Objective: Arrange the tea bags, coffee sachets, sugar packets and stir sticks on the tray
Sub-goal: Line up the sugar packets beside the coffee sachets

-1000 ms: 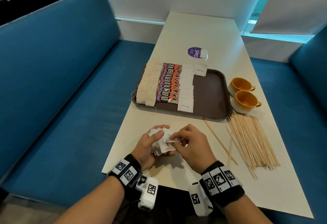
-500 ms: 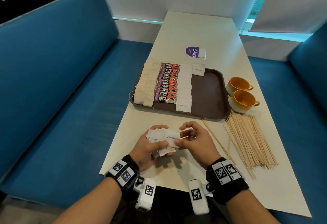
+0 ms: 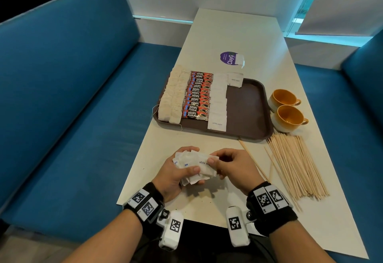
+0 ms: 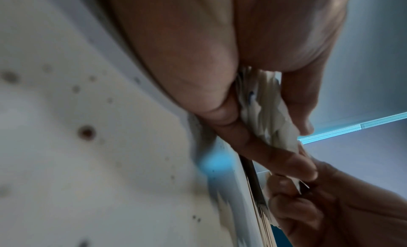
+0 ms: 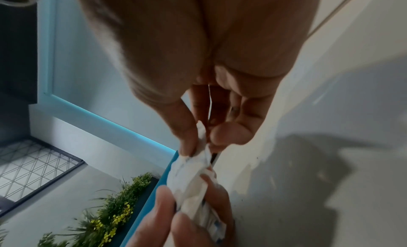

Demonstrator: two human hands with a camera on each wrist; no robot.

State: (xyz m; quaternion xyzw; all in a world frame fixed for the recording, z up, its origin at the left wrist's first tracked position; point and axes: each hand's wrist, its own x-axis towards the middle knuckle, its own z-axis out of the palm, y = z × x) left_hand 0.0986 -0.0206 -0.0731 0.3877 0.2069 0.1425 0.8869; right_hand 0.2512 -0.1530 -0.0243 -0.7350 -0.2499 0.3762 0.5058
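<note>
Both hands pinch one bunch of sugar packets (image 3: 196, 166) between them.

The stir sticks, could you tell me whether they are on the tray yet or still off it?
Off it. The stir sticks lie in a loose pile on the table, beside the tray.

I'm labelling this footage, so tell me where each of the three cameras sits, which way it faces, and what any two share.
Head: worn on the head, facing forward and down at the white table, brown plastic tray and both wristbanded forearms.
Left wrist: under the left hand, looking along its fingers at the bunch of white paper sugar packets they grip, close above the table.
Right wrist: under the right hand, looking along its fingers pinching the same bunch.
Shared: all three show the packets; each wrist view also catches the opposite hand's fingers.
</note>
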